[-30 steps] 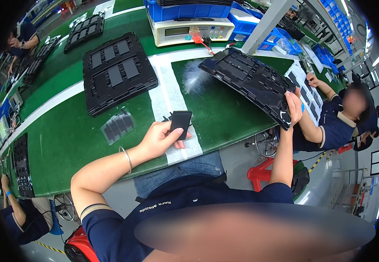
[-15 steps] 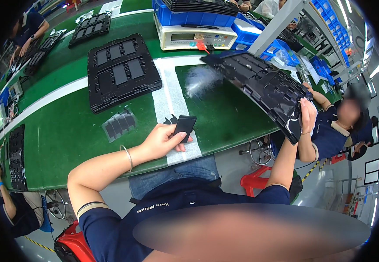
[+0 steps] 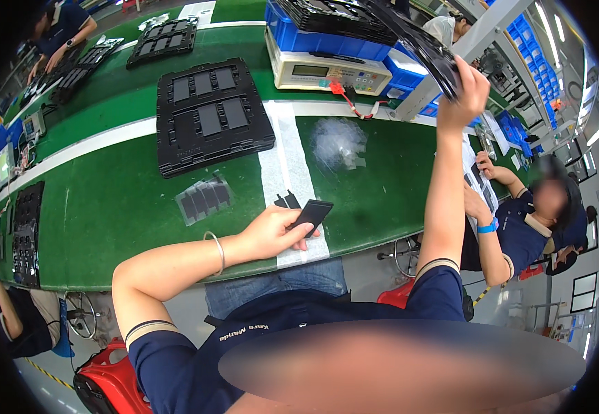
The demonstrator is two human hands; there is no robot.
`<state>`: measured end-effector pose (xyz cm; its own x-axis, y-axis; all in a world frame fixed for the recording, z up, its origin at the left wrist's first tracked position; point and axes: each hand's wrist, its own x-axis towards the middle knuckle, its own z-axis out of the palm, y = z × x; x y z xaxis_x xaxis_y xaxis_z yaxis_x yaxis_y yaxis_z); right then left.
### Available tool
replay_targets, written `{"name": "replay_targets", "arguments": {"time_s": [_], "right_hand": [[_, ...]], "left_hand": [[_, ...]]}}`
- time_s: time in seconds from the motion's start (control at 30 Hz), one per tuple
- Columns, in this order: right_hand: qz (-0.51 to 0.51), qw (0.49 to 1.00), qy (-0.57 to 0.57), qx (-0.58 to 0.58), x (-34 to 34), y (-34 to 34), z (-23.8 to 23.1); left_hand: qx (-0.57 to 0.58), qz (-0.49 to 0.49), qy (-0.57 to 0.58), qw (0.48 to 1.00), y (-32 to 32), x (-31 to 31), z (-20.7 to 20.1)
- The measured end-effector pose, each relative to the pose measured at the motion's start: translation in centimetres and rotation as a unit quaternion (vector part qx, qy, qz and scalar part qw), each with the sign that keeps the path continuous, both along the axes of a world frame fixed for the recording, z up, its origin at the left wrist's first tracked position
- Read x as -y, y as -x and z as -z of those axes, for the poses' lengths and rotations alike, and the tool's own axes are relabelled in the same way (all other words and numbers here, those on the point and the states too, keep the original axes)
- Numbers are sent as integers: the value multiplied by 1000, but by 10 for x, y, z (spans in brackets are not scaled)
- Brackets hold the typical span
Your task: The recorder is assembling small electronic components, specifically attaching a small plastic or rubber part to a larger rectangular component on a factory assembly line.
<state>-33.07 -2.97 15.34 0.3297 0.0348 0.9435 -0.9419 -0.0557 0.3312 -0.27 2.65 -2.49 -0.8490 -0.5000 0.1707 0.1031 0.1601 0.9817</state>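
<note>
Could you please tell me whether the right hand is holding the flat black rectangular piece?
No, the left hand holds the flat black rectangular piece, while the right hand grips a black plastic tray.

- A flat black rectangular block (image 3: 315,215), matte-faced, pinched between thumb and fingers of the left hand (image 3: 280,230), raised over the near edge of the green surface (image 3: 382,183), its upper end leaning right.
- A thin black tray (image 3: 420,45), gripped near one end by the right hand (image 3: 470,93), lifted and steeply tilted, its details blurred.
</note>
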Motion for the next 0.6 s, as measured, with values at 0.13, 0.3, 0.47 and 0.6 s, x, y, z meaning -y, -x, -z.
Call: {"name": "replay_targets", "arguments": {"time_s": [0.13, 0.3, 0.47, 0.6], "right_hand": [[-14, 999, -42, 9, 63, -27, 20], [97, 972, -212, -9, 87, -54, 36], [133, 956, -261, -11, 89, -88, 32], [39, 934, -354, -6, 68, -113, 27]], "left_hand": [[7, -2, 0, 1000, -7, 1, 2], [26, 34, -4, 999, -6, 5, -2], [30, 35, -22, 999, -8, 7, -1], [-12, -12, -70, 997, -8, 8, 5]]}}
